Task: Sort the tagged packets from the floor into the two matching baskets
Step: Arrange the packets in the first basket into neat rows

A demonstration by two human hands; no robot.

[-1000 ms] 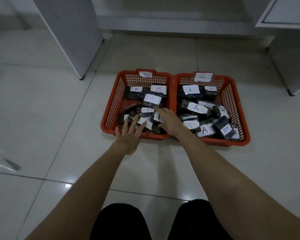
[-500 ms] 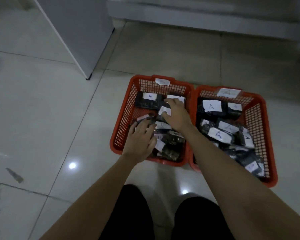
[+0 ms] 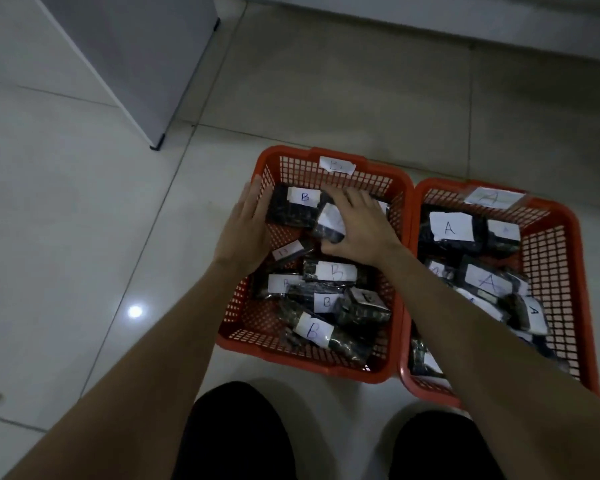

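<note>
Our left hand point(image 3: 246, 233) lies flat, fingers straight, against the B basket point(image 3: 329, 367) far-left wall. Our right hand point(image 3: 359, 226) spreads over its packets point(image 3: 293, 211) — whether it pinches 1, we cannot tell.

You are looking at two orange-red baskets with open grid-mesh walls, the left basket point(image 3: 400, 216) and the right basket point(image 3: 582, 271). The packets point(image 3: 352, 311) inside are dark, nearly black, with a mottled surface, each carrying a white tag lettered in blue ink. The floor point(image 3: 66, 220) is glossy off-white tile with thin dark grout lines. Your trousers point(image 3: 236, 434) are black.
</note>
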